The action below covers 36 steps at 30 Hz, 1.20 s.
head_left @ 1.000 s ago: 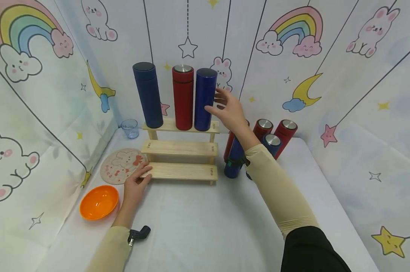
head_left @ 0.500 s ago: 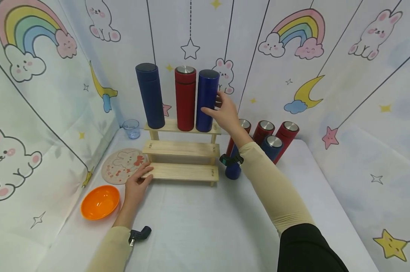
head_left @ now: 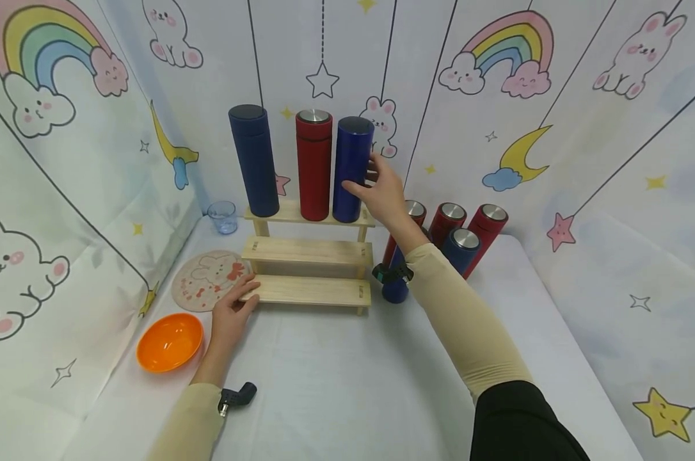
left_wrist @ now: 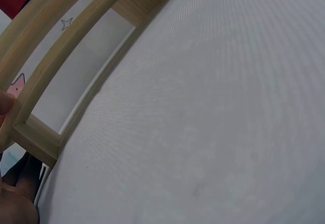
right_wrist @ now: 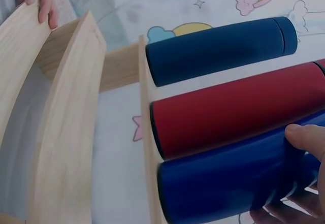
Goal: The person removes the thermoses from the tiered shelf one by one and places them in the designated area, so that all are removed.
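The right hand [head_left: 384, 192] had its thumb and fingers wrapped round the blue flask [head_left: 352, 173], which stood at the right end of the top shelf of a wooden stand [head_left: 307, 251]. The thumb lay on the near side, with the other fingers curled round the right. Just to its left stood a red flask [head_left: 314, 169]; I couldn't tell whether the two touched. A navy flask [head_left: 255, 163] stood farther left on the same shelf, with a gap between.

The left hand [head_left: 230, 314] gripped the left end of the stand's lowest shelf, fingers over the far edge, thumb at the near one.

Right of the stand stood three more red ones [head_left: 486, 227] and two dark blue ones [head_left: 461, 248], partly hidden by the right forearm. On the left were a glass [head_left: 223, 219], far back, a round mat [head_left: 200, 291], and nearest, an orange bowl [head_left: 169, 342].
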Each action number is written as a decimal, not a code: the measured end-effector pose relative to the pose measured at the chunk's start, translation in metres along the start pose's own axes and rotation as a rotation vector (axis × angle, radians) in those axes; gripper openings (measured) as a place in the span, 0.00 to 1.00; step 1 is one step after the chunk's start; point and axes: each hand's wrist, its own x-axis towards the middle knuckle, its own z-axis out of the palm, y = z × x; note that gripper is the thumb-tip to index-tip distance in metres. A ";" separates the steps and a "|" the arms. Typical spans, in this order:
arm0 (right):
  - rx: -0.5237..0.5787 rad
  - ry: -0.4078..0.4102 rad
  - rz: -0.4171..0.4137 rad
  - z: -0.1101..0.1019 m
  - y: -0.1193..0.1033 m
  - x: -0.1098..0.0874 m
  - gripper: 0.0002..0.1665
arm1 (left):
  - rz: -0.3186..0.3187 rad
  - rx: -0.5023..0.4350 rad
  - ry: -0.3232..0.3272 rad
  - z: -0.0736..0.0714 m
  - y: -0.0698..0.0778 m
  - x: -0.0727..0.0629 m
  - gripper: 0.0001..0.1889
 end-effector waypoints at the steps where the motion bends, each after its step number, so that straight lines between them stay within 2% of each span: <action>1: 0.003 0.005 -0.009 0.000 0.000 -0.001 0.49 | 0.001 -0.001 0.001 0.000 0.000 0.000 0.15; 8: 0.043 0.019 -0.032 -0.005 -0.004 -0.014 0.48 | 0.007 0.004 0.007 0.002 -0.003 -0.002 0.16; 12: 0.083 0.031 -0.050 -0.011 -0.011 -0.023 0.47 | 0.029 -0.017 -0.001 0.002 -0.001 -0.001 0.16; 17: 0.104 0.036 -0.092 -0.018 -0.020 -0.036 0.44 | 0.026 -0.004 -0.002 0.001 0.002 0.000 0.16; 25: 0.128 0.044 -0.136 -0.033 -0.024 -0.068 0.43 | 0.033 -0.001 -0.024 0.002 0.001 0.000 0.16; 29: 0.095 0.045 -0.145 -0.039 -0.025 -0.086 0.42 | 0.028 -0.008 -0.024 0.003 0.000 0.001 0.17; 34: 0.043 0.058 -0.145 -0.048 -0.023 -0.106 0.42 | 0.003 -0.016 -0.009 0.003 0.005 0.001 0.16; 36: 0.030 0.065 -0.157 -0.052 -0.020 -0.113 0.42 | -0.006 -0.005 -0.010 0.002 0.019 -0.001 0.16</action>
